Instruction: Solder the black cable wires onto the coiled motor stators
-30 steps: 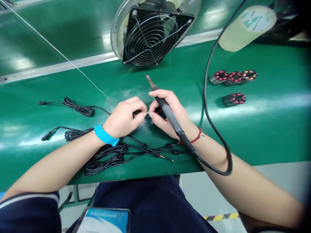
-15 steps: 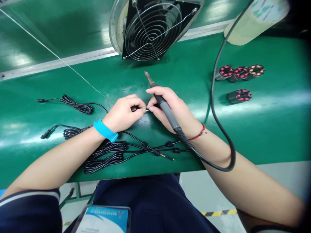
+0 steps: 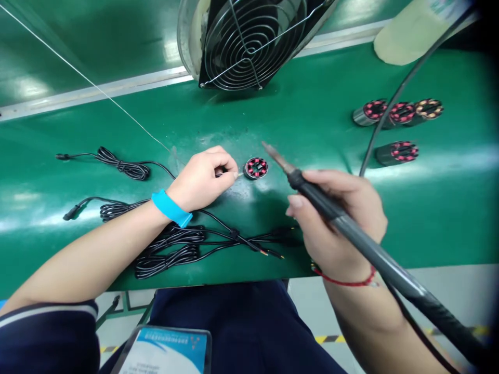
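Observation:
My left hand (image 3: 210, 177) is closed in a pinch on the stripped end of a black cable (image 3: 161, 169). Just right of its fingertips, a small motor stator (image 3: 256, 168) with red windings stands on the green bench, and the pale wire tip reaches its edge. My right hand (image 3: 339, 223) grips a soldering iron (image 3: 343, 221) by its dark handle. The iron's tip (image 3: 273, 153) points up and left, above and to the right of the stator, apart from it. Part of the wire is hidden inside my left fingers.
A fan (image 3: 249, 49) with a wire guard stands at the back. Several more stators (image 3: 399, 152) are at the right, near a pale cylinder (image 3: 401, 36). Bundled black cables (image 3: 171, 249) lie along the front, under my left forearm. Thin solder wire (image 3: 93, 83) hangs from the upper left.
My right hand has moved right, away from my left fingertips, and now holds the iron in a fuller grip, tip nearer the stator. The stator shows uncovered. My left hand has barely moved.

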The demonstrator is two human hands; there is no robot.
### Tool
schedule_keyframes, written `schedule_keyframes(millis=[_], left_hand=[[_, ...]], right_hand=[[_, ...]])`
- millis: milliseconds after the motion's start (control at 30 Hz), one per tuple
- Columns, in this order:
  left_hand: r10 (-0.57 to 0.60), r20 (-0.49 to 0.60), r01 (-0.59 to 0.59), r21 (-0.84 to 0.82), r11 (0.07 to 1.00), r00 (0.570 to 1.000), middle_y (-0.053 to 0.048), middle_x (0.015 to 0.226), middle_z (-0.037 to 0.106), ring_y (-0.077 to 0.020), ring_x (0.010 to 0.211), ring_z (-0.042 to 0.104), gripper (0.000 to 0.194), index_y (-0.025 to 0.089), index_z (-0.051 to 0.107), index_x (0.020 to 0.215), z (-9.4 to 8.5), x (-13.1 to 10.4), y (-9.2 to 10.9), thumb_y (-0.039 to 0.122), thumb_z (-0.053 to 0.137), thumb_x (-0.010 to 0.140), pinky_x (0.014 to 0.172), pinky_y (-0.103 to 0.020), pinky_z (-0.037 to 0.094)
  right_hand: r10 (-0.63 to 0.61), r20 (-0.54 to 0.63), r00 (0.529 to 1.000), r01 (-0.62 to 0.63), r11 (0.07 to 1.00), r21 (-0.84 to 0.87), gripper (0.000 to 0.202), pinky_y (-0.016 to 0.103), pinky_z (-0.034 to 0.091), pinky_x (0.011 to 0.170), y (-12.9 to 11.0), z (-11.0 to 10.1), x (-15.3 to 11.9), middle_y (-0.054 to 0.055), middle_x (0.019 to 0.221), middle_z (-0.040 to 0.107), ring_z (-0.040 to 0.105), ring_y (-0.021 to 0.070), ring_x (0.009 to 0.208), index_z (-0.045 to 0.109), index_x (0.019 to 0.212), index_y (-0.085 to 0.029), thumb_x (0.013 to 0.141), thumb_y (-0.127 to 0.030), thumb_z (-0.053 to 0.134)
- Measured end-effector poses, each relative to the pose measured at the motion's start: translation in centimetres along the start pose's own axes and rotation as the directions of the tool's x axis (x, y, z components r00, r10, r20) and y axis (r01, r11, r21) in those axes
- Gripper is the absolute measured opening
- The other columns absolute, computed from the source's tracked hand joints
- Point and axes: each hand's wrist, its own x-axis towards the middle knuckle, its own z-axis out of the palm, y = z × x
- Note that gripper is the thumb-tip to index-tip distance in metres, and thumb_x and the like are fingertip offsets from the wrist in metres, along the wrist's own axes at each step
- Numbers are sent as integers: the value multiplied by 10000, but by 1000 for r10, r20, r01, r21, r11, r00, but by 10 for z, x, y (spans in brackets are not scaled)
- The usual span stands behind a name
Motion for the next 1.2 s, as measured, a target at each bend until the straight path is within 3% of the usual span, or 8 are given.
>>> schedule_keyframes(millis=[133, 467, 800, 967, 1067, 1200], left_hand=[[0, -10, 0, 21, 1000, 1000, 8, 762, 612, -79, 645, 507, 136, 141, 631, 663, 1, 1, 0, 59, 588, 764, 609, -235, 427], [3, -10, -3, 46, 999, 1000, 3, 767, 612, -87, 642, 499, 120, 153, 615, 672, 1, 1, 0, 98, 574, 771, 643, -265, 467], [-25, -15, 26, 38, 999, 1000, -4, 766, 613, -90, 637, 491, 121, 158, 621, 666, 1, 1, 2, 118, 584, 773, 631, -271, 471], [-29, -16, 30, 35, 999, 999, -5, 759, 608, -99, 654, 502, 124, 155, 629, 666, 1, 1, 2, 108, 591, 775, 628, -273, 463], [-31, -15, 31, 36, 999, 999, -5, 761, 604, -102, 661, 508, 127, 154, 628, 670, 1, 1, 2, 112, 593, 784, 639, -279, 468], [-35, -14, 36, 38, 999, 999, -1, 764, 607, -99, 652, 502, 118, 155, 632, 679, 0, 1, 2, 118, 592, 784, 638, -276, 467]], right_hand=[[-67, -20, 998, 68, 996, 53, 292, 240, 483, 456, 11, 5, -17, -12, 799, 692, 587, 90, 486, 656, 1093, -261, 813, -223, 727], [-35, 36, 999, 30, 993, 114, 267, 239, 495, 437, 7, 5, -16, -25, 726, 699, 612, 105, 472, 654, 1052, -246, 796, -217, 726], [15, 56, 998, -19, 996, 85, 245, 283, 531, 469, 9, 4, -19, 12, 836, 738, 636, 130, 505, 643, 1048, -265, 815, -284, 715], [15, 18, 1000, -17, 994, 110, 267, 283, 508, 446, 9, 6, -18, -1, 813, 719, 623, 128, 498, 640, 1082, -278, 824, -287, 709], [-14, -2, 1000, 14, 994, 106, 290, 300, 547, 510, 12, 7, -19, 16, 875, 717, 665, 148, 581, 639, 1119, -282, 836, -290, 704], [-27, 41, 999, 25, 998, 55, 335, 404, 622, 731, 13, 5, -16, 55, 1053, 719, 730, 225, 823, 635, 1171, -301, 843, -276, 699]])
